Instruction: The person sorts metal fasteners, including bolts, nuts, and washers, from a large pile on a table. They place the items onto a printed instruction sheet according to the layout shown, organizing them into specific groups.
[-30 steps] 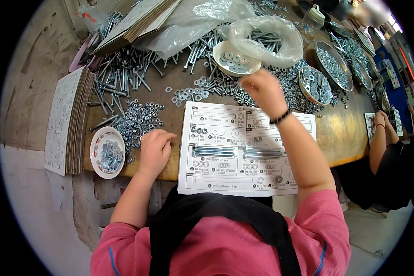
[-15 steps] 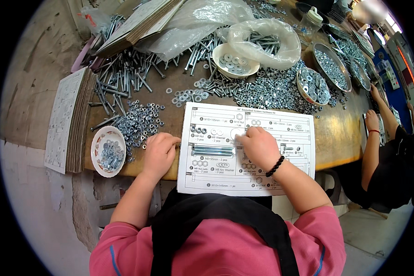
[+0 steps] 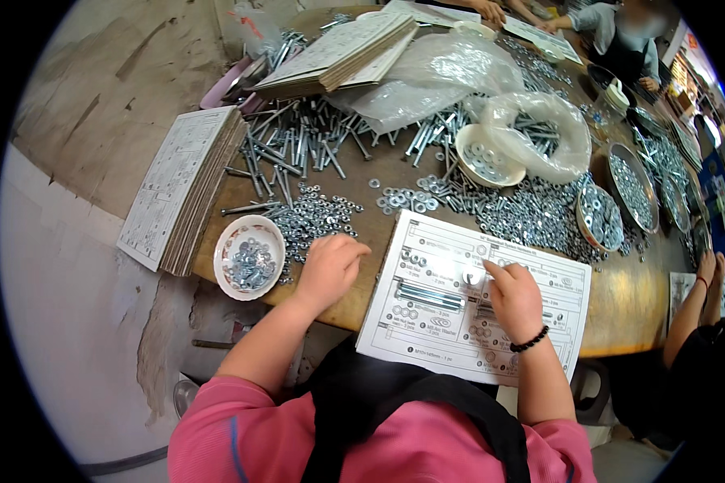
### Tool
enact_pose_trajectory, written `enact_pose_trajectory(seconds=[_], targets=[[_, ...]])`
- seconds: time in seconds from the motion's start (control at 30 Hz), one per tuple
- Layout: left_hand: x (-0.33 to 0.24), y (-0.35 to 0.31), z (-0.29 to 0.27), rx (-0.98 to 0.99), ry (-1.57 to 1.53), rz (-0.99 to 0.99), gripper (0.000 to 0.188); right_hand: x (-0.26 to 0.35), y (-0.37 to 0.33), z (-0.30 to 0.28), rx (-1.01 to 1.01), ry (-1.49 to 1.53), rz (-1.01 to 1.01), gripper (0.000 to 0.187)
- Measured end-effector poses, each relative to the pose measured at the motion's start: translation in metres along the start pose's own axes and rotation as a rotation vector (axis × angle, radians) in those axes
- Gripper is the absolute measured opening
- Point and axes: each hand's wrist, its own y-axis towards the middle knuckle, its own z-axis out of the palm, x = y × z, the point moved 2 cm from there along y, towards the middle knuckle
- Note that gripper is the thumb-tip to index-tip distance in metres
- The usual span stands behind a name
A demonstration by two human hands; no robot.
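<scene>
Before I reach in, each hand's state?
Left hand: loosely curled; can't tell if holding anything.
Right hand: partly curled over the printed board; can't tell either.

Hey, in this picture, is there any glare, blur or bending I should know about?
Head view: bright glints on the clear plastic sheeting and a yellowish sheen on the tabletop at right; head view: the tabletop's near edge bows, with black filling the corners; head view, top right: the far co-worker's head is blurred.

Head view: wide fisheye is looking steeply down and forward from above the wearer's pink shirt [image 3: 435, 435]. Left hand [image 3: 328, 272] and right hand [image 3: 514, 302] are showing close, near mid-frame; worktable [image 3: 620, 314] is stretching away toward the top, edges bowing.
</scene>
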Motion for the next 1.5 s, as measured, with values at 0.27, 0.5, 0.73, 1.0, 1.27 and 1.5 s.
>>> enact_pose_trajectory(seconds=[0.27,0.5,0.73,1.0,1.27,1.5], targets=[[0.128,0.056,-0.071,0.069,0.387,-0.227,0.028,0.007,-0.011,-0.014,0.034,0.179,0.1,0.025],[0.197,0.085,-0.072,0.184,0.588,-0.158,0.028,0.01,-0.012,-0.007,0.068,0.239,0.115,0.023],[0.198,0.109,-0.049,0.32,0.95,-0.142,0.021,0.014,-0.009,-0.005,0.087,0.269,0.107,0.024],[0.206,0.107,-0.057,0.287,0.891,0.086,0.013,0.014,-0.006,-0.005,0.088,0.268,0.08,0.022],[0.073,0.114,-0.064,-0.062,0.437,0.086,0.025,0.024,0.0,0.001,0.04,0.31,0.108,0.033],[-0.066,0.042,0.015,0.362,0.104,0.435,0.023,0.059,0.004,0.004,-0.005,0.176,-0.111,0.041]])
